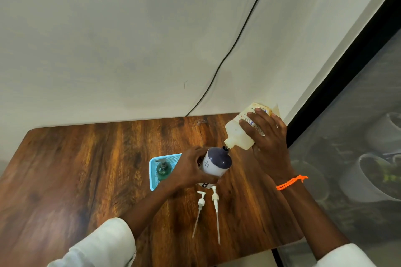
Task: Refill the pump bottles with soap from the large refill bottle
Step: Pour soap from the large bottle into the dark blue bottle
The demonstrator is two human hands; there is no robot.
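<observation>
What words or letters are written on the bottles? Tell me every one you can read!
Large refill bottle: its label has blue and red print, but the right hand covers part of it and the rest is too small and blurred to read.
White pump bottle with the dark top: white letters on a black patch near its bottom, mostly hidden by the left hand; not readable.
Green pump bottle in the blue basket: no text visible.
</observation>
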